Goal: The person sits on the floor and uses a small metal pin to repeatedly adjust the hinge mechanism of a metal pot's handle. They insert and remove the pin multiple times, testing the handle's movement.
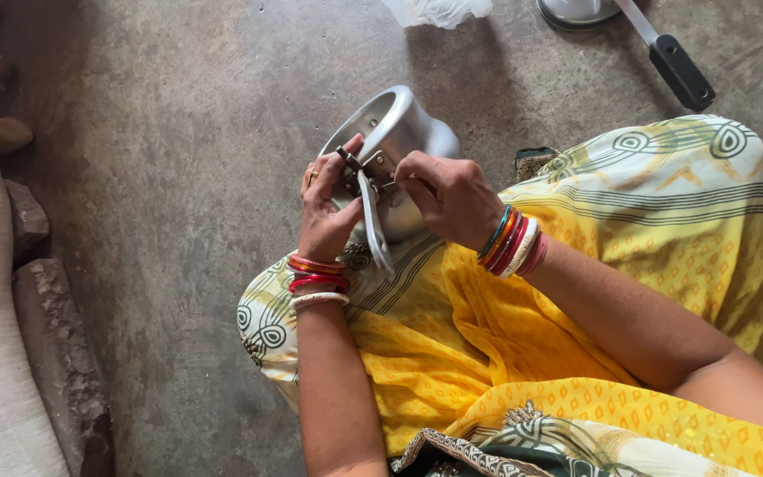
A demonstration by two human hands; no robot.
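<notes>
A person sits on a grey concrete floor (178,221) in yellow patterned cloth (576,353), looking down at a metal pressure cooker pot (395,132) that lies tipped on its side across the lap, its open mouth facing up and away. The left hand (324,216), with red bangles at the wrist, has its fingers curled closed around a small dark tool, apparently a screwdriver (346,159), pressed to the bracket where the pot's handle attaches. The right hand (448,194), also wearing bangles, is pinched shut on the same fitting from the other side, beside a bare metal handle strip (374,225) that hangs down toward the knees. The pot therefore sits between and just beyond both hands, touching both. As a judgement: the tool tip could slip off the small fastener and jab the fingers next to it, because the round pot rests only on soft cloth and may roll under pressure; a loosened screw could also drop into the folds. A lid with a black handle (677,66) lies well apart at the top, near a crumpled plastic bag (439,11).
</notes>
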